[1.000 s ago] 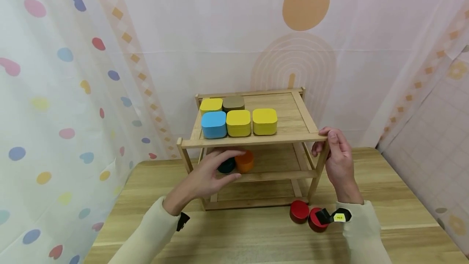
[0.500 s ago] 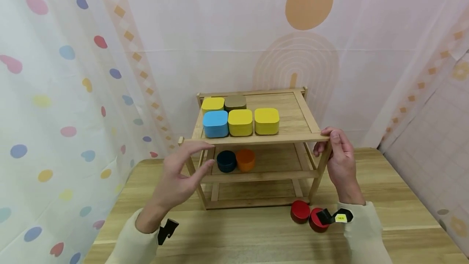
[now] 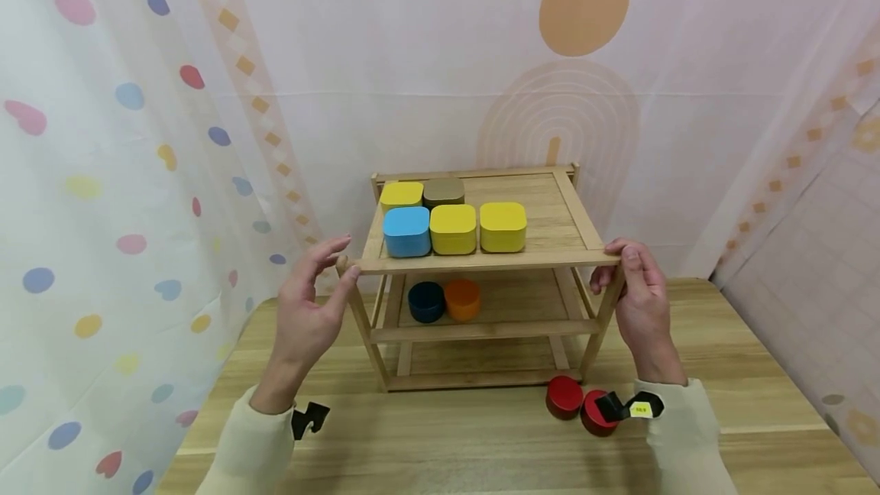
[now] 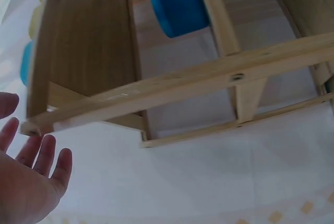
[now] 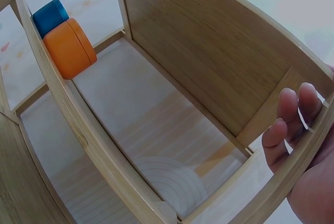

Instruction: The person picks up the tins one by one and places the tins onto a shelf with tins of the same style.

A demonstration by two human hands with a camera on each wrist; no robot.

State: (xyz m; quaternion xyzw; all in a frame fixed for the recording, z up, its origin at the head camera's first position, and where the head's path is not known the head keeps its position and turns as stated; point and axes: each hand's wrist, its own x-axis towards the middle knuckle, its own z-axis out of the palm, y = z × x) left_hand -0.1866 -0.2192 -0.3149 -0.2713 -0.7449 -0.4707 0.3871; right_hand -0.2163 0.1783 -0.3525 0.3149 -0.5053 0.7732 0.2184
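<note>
A three-tier wooden shelf (image 3: 474,259) stands on the table. At its front right corner my right hand (image 3: 641,289) grips the post, with the fingers (image 5: 286,125) curled behind it in the right wrist view. My left hand (image 3: 307,312) is at the top of the front left post, its thumb and fingers spread about the corner; whether they touch it is hard to tell. On the top tier sit a blue tin (image 3: 407,233), yellow tins (image 3: 453,230) and a brown tin (image 3: 444,190). A dark blue round tin (image 3: 426,302) and an orange round tin (image 3: 463,299) sit side by side on the middle tier.
Two red round tins, one nearer the shelf (image 3: 564,397) and one partly behind a wrist strap (image 3: 596,420), stand on the wooden table (image 3: 440,449) by the front right leg. A patterned curtain (image 3: 385,59) hangs close behind the shelf.
My left hand has moved left, away from the round tins on the middle tier, and then up to the shelf's front left corner. The right hand keeps its grip on the post.
</note>
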